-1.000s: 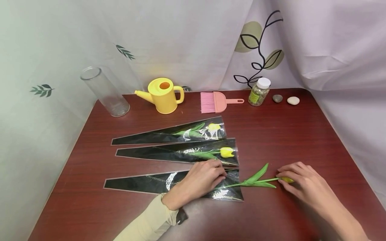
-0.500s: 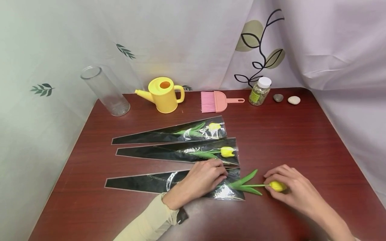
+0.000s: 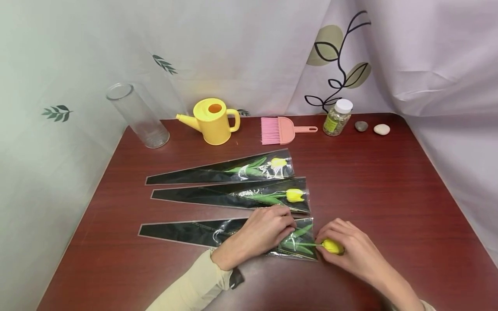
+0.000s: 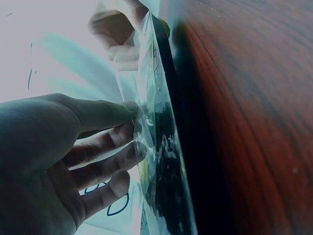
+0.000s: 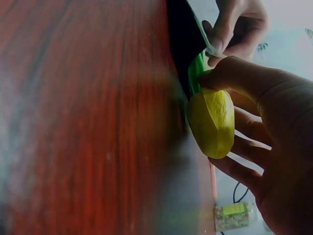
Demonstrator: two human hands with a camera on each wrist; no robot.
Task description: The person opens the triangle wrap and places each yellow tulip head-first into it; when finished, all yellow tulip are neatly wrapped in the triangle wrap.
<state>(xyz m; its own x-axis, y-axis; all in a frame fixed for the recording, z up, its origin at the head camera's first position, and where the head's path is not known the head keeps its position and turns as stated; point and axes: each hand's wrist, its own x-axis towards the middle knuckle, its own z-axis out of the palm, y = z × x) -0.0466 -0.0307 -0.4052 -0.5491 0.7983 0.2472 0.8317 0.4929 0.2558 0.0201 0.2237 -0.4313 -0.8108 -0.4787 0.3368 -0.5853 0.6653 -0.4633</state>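
Just at the mouth of the nearest black-and-clear cellophane flower sleeve [image 3: 218,235], the right hand [image 3: 352,250] grips the yellow head of an artificial tulip [image 3: 332,246], fingers curled round the bloom; the wrist view shows the bud [image 5: 212,121] cupped between thumb and fingers. The tulip's green leaves and stem lie inside the sleeve's wide end, the head just outside its edge. The left hand [image 3: 260,233] rests on that sleeve beside the opening, its fingertips [image 4: 128,128] pinching the clear film, and a cream sleeve [image 3: 192,285] covers the forearm. Beyond this sleeve lie two more black-and-clear wrappers, each with a yellow tulip inside: the middle one [image 3: 233,198] just beside the left hand, the far one [image 3: 221,171] next to it, all three pointing their narrow tips the same way on the dark red wooden bench [image 3: 389,181]. Farther still from the nearest sleeve, along the bench's back edge, stand a clear glass cylinder vase [image 3: 138,116], a yellow plastic watering can [image 3: 212,121], a pink hand brush [image 3: 282,130], a small white-capped jar [image 3: 338,117], and a grey pebble [image 3: 361,125] beside a white one [image 3: 381,129].
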